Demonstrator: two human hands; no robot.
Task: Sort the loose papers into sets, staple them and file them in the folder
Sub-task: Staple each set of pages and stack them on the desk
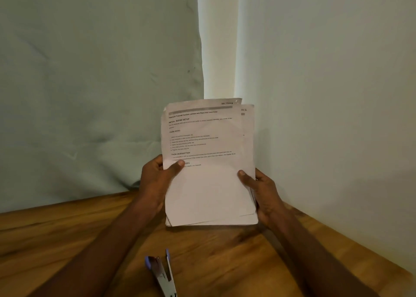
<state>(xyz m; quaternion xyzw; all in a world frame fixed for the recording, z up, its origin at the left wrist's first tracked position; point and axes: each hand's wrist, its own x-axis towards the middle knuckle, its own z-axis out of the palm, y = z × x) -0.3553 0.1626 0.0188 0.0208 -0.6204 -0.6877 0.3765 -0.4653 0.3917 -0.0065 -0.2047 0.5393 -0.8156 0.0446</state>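
Papers [209, 161] headed "TASK GOAL", "TASK DESCRIPTION".

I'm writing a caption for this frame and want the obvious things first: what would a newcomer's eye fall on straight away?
First, the stack of printed papers held upright at centre, its sheets slightly fanned, bottom edge near the wooden table. The left hand and right hand each hold a side edge, thumbs on the front page. Next, the stapler, lying open on the table at the bottom edge of the view, between the forearms.

Wooden table [67, 240] — pale cloth backdrop [90, 82]
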